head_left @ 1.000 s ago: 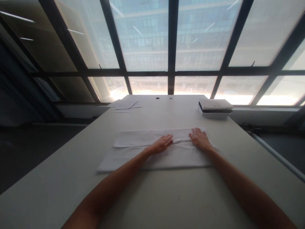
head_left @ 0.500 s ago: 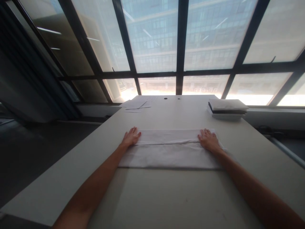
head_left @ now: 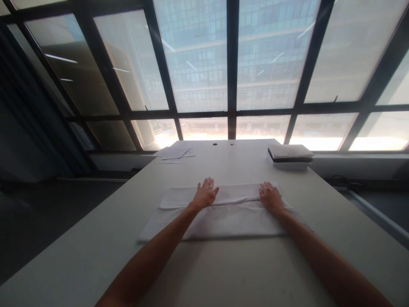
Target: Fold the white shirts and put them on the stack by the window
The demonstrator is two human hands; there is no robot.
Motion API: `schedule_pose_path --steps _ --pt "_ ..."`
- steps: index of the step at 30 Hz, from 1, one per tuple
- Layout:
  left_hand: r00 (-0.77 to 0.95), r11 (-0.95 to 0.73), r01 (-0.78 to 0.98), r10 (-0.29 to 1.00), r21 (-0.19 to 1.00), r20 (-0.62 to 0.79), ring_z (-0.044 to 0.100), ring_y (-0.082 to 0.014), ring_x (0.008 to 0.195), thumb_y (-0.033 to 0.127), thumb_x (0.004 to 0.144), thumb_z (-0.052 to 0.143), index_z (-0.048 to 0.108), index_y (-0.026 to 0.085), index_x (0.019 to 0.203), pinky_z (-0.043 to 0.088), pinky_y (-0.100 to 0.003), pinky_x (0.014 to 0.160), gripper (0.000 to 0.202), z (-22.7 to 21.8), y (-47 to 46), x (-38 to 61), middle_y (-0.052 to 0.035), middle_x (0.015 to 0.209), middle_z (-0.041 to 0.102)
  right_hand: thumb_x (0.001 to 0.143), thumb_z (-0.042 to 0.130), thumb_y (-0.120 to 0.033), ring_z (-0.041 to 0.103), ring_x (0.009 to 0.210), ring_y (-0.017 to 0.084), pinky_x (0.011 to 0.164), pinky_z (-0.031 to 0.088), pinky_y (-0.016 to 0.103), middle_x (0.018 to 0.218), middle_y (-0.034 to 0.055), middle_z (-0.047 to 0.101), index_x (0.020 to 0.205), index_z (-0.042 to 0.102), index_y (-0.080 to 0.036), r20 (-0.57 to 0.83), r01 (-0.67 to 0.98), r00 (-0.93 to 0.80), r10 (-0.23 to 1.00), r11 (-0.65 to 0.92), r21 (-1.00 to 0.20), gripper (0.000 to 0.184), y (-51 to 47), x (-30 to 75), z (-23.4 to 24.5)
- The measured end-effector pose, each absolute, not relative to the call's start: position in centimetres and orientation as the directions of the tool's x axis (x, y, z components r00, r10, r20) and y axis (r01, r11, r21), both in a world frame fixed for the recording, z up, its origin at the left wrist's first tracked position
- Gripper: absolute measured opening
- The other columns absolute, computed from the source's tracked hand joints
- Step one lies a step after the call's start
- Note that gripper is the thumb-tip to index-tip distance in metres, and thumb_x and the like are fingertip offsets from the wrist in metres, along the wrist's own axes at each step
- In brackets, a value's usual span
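Note:
A white folded cloth (head_left: 236,221) lies across the middle of the white table, its far strip folded over the nearer part. Small wrinkles run along the fold, mostly toward the right. My left hand (head_left: 205,194) rests palm down on the far strip, left of the cloth's middle, fingers spread. Near the far right corner, my right hand (head_left: 271,198) lies on the cloth with its fingers stretched out. Neither hand grips anything.
On the white table (head_left: 230,273), loose paper sheets (head_left: 177,152) lie at the far left. A stack of white and black flat items (head_left: 290,157) stands at the far right. Behind the table are large windows (head_left: 204,64); a dark curtain (head_left: 35,111) hangs at the left.
My left hand has moved right from the cloth's left edge to nearer its middle, uncovering the left end. My right hand stays near the right corner. The camera view has shifted slightly.

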State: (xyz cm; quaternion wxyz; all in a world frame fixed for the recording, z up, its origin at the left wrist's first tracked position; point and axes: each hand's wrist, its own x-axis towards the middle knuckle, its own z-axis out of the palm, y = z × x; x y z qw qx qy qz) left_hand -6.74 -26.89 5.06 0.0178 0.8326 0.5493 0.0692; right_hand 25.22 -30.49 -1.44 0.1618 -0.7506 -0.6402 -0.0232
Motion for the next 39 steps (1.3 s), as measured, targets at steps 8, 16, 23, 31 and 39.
schedule_pose_path --steps 8,16,23,31,39 --pt "0.63 -0.637 0.737 0.769 0.226 0.109 0.025 -0.0309 0.151 0.049 0.104 0.026 0.036 0.012 0.154 0.019 -0.054 0.122 0.063 0.4 -32.1 3.4 -0.0169 0.161 0.032 0.093 0.035 -0.019 0.056 0.13 0.025 0.11 0.038 0.032 0.137 0.0187 0.062 0.134 0.062 -0.003 0.247 0.839 0.377 0.892 -0.217 -0.499 0.052 -30.0 32.0 0.6" --pt "0.64 -0.652 0.722 0.756 0.23 0.137 0.026 -0.027 0.151 0.046 0.106 0.02 0.036 0.015 0.154 0.019 -0.049 0.123 0.06 0.3 -32.3 2.6 -0.0132 0.161 0.035 0.093 0.037 -0.024 0.069 0.106 0.027 0.088 0.049 0.031 0.113 0.0217 0.073 0.116 0.073 -0.003 0.175 0.771 0.441 0.88 -0.272 -0.575 0.048 -31.0 36.1 1.2" --pt "0.659 -0.692 0.706 0.72 0.154 0.215 0.027 -0.0271 0.15 0.039 0.106 0.022 0.038 0.013 0.153 0.015 -0.052 0.124 0.056 1.2 -33.3 3.1 -0.0142 0.158 0.039 0.095 0.033 -0.023 0.045 0.137 0.029 0.117 0.03 0.043 0.143 0.0213 0.056 0.137 0.059 -0.006 0.382 0.879 0.297 0.875 -0.094 -0.468 0.052 -32.0 26.4 1.3" --pt "0.76 -0.784 0.616 0.618 0.078 0.2 0.013 -0.0309 0.154 0.033 0.097 0.047 0.024 0.02 0.16 0.005 -0.06 0.123 0.068 0.8 -34.8 2.7 -0.0143 0.164 0.026 0.093 0.029 -0.01 0.021 0.152 0.021 0.122 0.024 0.042 0.162 0.0117 0.033 0.154 0.039 -0.012 0.341 0.89 -0.167 0.925 0.29 -0.352 0.063 -37.2 16.5 -0.1" --pt "0.701 -0.715 0.695 0.698 0.079 0.144 0.007 -0.025 0.155 0.039 0.106 0.026 0.018 0.021 0.161 0.01 -0.054 0.123 0.059 0.8 -34.7 -6.6 -0.009 0.167 0.019 0.101 0.036 -0.032 0.01 0.154 0.024 0.123 0.016 0.05 0.166 0.0111 0.016 0.159 0.029 -0.016 0.251 0.895 -0.338 0.907 0.392 -0.213 0.061 -38.9 18.2 -0.6"
